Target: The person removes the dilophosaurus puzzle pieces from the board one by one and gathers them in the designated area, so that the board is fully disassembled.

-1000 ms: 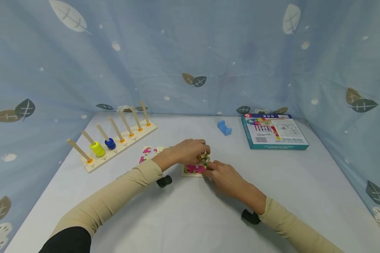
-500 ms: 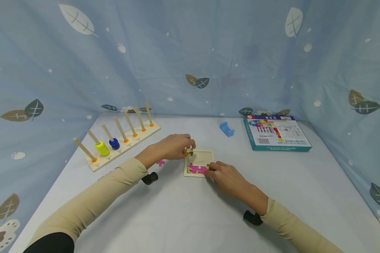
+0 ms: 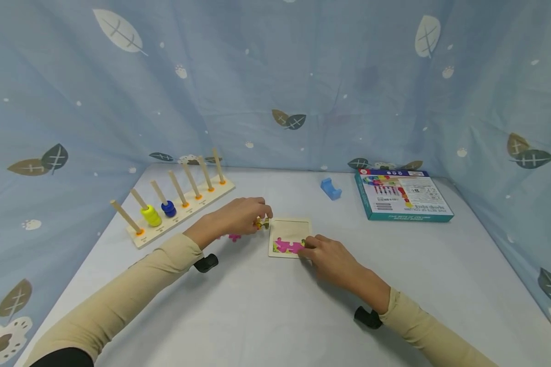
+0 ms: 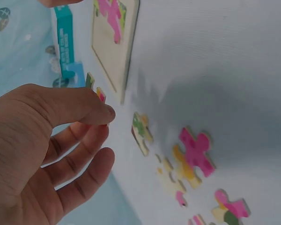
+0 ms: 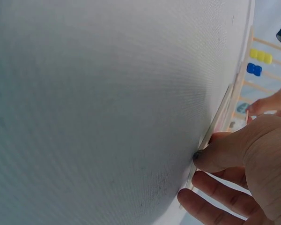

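My left hand (image 3: 239, 216) pinches a small jigsaw piece (image 3: 263, 223) with yellow and green on it, just left of a square wooden puzzle tray (image 3: 291, 227). Joined pink pieces (image 3: 288, 246) fill the tray's near part; its far part shows bare wood. At the tray's right edge, my right hand (image 3: 330, 260) grips the rim between thumb and fingers and covers that near corner. In the left wrist view, several loose pieces, among them a pink and yellow one (image 4: 196, 150), lie on the table below the left hand, which mostly hides them in the head view.
A wooden peg stand (image 3: 183, 209) with yellow rings (image 3: 151, 216) and blue rings (image 3: 168, 208) stands at the back left. Behind the tray sits a blue curved block (image 3: 331, 189). A flat teal box (image 3: 404, 196) lies at the back right, near the curtain (image 3: 239, 76).
My left hand has moved left from above the tray with the piece in its fingers, uncovering the tray's bare far part. My right hand stays at the tray's edge. The head view has shifted slightly.
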A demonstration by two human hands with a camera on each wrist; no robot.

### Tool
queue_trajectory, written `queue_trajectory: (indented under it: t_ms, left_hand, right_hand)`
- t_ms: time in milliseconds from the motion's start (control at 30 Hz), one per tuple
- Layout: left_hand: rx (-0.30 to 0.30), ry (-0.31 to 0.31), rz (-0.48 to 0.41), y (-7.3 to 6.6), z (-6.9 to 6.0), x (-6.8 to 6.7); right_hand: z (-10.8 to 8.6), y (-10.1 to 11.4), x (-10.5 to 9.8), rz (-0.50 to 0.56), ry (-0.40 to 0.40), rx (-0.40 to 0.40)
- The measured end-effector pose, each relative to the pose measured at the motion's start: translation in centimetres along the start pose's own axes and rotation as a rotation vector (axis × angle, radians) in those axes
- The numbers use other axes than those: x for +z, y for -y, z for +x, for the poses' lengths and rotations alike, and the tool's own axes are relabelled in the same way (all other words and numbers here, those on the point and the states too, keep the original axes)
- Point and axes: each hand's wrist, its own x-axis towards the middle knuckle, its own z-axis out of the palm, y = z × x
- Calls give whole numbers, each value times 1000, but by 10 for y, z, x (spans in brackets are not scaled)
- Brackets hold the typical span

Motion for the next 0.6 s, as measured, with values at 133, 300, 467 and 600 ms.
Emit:
queue_trajectory:
  t_ms: [133,300,467,600]
  left_hand:
    - [-8,4,-13,2,-5,3]
    - [-14,16,-28,5,-12,8]
    - [-3,9,-34,8,-15,13]
    - [6,5,-30,9,-17,15]
  right_hand:
    - [0,0,0,-5,3,6]
    - [0,1,1,0,-9,-1]
    - [0,0,2,10,-14,-3]
    - [0,0,2,12,-14,4]
